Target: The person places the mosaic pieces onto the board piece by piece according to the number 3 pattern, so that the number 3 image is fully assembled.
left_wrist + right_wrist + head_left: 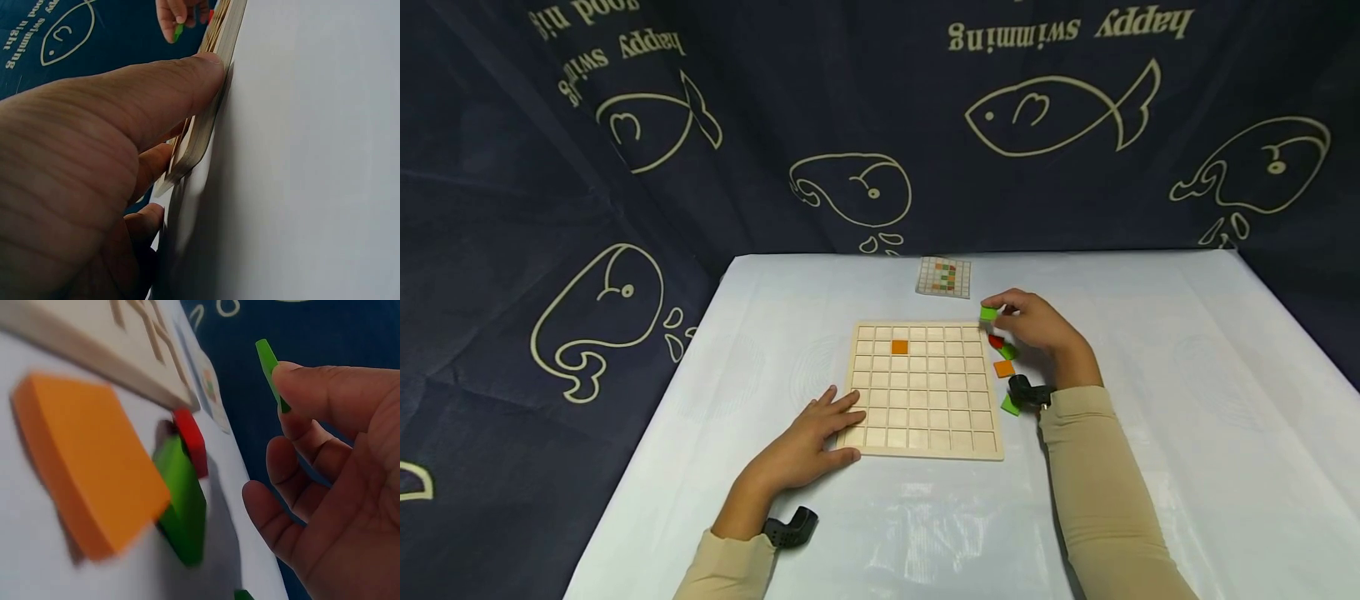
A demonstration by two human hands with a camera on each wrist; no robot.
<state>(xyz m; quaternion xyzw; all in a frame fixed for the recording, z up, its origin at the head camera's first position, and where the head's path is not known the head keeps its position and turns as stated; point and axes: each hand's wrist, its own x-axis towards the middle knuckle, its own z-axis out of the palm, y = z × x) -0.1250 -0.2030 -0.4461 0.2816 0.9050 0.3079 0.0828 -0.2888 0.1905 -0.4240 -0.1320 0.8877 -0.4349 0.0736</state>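
Note:
My right hand [1033,321] pinches a green square tile [267,362] between thumb and finger, held up off the table near the far right corner of a wooden grid board [925,454]. The left hand [808,437] rests on the board's near left corner, fingers spread, with the thumb along the front edge in the left wrist view. One orange tile [899,347] sits in a cell toward the board's far side. Beside the right edge lie a red tile [191,442] on a green tile [182,500], another orange tile [87,462], and a further green tile [1011,405].
A small card [943,277] printed with a coloured grid pattern lies behind the board. The white table [925,533] meets a dark blue cloth [850,75] with fish and whale drawings at the back and left. Each wrist wears a black camera mount [792,528].

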